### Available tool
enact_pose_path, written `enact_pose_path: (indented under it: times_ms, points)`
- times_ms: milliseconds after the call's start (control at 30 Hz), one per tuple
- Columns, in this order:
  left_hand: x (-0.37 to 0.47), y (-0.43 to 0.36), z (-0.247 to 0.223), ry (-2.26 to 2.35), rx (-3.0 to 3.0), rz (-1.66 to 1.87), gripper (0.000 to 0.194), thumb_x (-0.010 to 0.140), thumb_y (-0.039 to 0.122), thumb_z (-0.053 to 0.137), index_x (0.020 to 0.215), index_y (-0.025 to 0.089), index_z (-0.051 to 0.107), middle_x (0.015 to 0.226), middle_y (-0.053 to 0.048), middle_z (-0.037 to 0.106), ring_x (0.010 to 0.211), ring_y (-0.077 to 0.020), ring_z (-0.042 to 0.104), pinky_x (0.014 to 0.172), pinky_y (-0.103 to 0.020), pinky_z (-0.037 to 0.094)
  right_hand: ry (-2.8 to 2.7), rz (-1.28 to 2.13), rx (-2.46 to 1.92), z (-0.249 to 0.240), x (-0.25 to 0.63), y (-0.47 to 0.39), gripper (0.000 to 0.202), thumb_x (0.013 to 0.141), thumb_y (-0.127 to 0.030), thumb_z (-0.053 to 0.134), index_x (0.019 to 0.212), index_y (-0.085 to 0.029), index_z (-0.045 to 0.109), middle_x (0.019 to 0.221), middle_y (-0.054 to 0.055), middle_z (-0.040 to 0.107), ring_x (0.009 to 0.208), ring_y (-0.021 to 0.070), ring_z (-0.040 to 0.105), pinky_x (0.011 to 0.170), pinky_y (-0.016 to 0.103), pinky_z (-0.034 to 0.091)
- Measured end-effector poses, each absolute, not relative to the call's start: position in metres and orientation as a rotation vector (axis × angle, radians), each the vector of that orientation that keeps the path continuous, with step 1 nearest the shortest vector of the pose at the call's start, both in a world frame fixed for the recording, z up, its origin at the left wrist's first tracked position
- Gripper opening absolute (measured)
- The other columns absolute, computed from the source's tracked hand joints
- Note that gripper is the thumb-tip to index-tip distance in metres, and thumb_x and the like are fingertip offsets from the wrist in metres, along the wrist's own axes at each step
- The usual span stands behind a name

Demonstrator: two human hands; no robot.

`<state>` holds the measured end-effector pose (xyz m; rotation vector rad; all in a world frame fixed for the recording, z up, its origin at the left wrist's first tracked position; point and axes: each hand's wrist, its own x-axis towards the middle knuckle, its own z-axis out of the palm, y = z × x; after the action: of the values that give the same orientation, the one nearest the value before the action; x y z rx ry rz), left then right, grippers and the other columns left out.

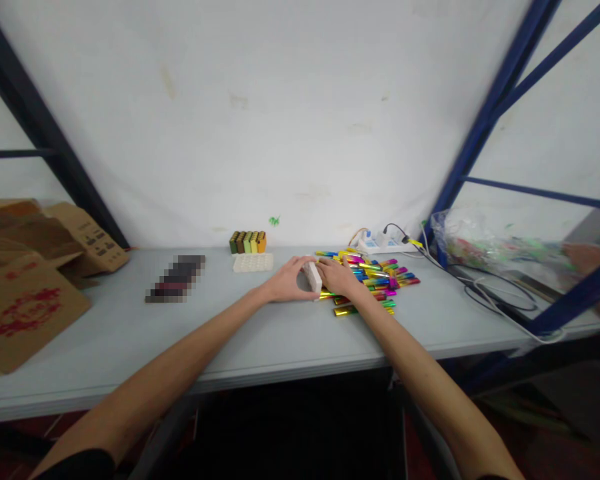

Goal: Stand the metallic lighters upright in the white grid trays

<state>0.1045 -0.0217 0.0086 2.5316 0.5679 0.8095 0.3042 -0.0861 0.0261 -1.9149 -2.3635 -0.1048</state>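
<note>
as left hand (286, 281) clamps one white block (313, 279), right hand (338, 275) beside, grip unclear

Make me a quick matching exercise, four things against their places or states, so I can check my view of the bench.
Things:
1. White piece
2. Shiny tubes
3. Power strip
4. Cardboard box with red print

Places or states:
A. Near the wall, with plugs in it
B. At the left end of the table
C. Held in the left hand
D. Heaped by the right hand

Pairs: 1-C, 2-D, 3-A, 4-B
</note>
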Motion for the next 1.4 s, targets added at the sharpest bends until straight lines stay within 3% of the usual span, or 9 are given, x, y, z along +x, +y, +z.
enact_pose_path:
  times_ms: [267, 500, 800, 1167, 1400]
  points:
    - [0.101, -0.02, 0.012, 0.613, 2.559, 0.732, 0.094, 0.07, 0.046, 0.086, 0.153, 0.024, 0.046, 0.143, -0.013, 0.052, 0.135, -0.0331, 0.055, 0.121, -0.049, 0.044, -2.323, -0.116, -1.954, 0.023, 0.307, -0.085, 0.053, 0.113, -0.035, 0.02, 0.154, -0.023, 0.052, 0.162, 0.014, 0.05, 0.149, 0.03, 0.045, 0.124, 0.074, 0.019]
    - [0.081, -0.017, 0.017, 0.615, 2.559, 0.702, 0.093, 0.074, 0.051, 0.084, 0.155, 0.027, 0.045, 0.144, -0.012, 0.05, 0.136, -0.0331, 0.054, 0.12, -0.049, 0.044, -2.306, -0.103, -2.007, 0.021, 0.317, -0.085, 0.054, 0.113, -0.033, 0.016, 0.156, -0.025, 0.049, 0.166, 0.011, 0.045, 0.152, 0.0267, 0.042, 0.126, 0.068, 0.02]
    - [0.067, -0.007, 0.026, 0.602, 2.501, 0.619, 0.086, 0.064, 0.057, 0.092, 0.137, 0.029, 0.056, 0.137, -0.008, 0.055, 0.118, -0.029, 0.064, 0.108, -0.046, 0.054, -2.322, -0.1, -1.987, 0.019, 0.319, -0.082, 0.054, 0.113, -0.033, 0.016, 0.156, -0.026, 0.048, 0.166, 0.011, 0.046, 0.153, 0.025, 0.04, 0.126, 0.068, 0.02]
    - [0.061, -0.003, 0.034, 0.697, 2.643, 0.62, 0.082, 0.053, 0.068, 0.092, 0.114, 0.024, 0.058, 0.127, -0.008, 0.054, 0.116, -0.0298, 0.061, 0.104, -0.042, 0.054, -2.297, -0.09, -1.986, 0.019, 0.317, -0.084, 0.054, 0.114, -0.035, 0.016, 0.157, -0.025, 0.047, 0.165, 0.011, 0.047, 0.153, 0.0239, 0.04, 0.127, 0.062, 0.023]
    - [0.059, -0.006, 0.033, 0.662, 2.661, 0.635, 0.08, 0.06, 0.066, 0.091, 0.122, 0.025, 0.061, 0.132, -0.008, 0.053, 0.122, -0.0315, 0.06, 0.111, -0.045, 0.05, -2.262, -0.023, -1.95, 0.022, 0.317, -0.083, 0.051, 0.114, -0.034, 0.021, 0.153, -0.025, 0.051, 0.163, 0.012, 0.049, 0.151, 0.0251, 0.043, 0.125, 0.065, 0.024]
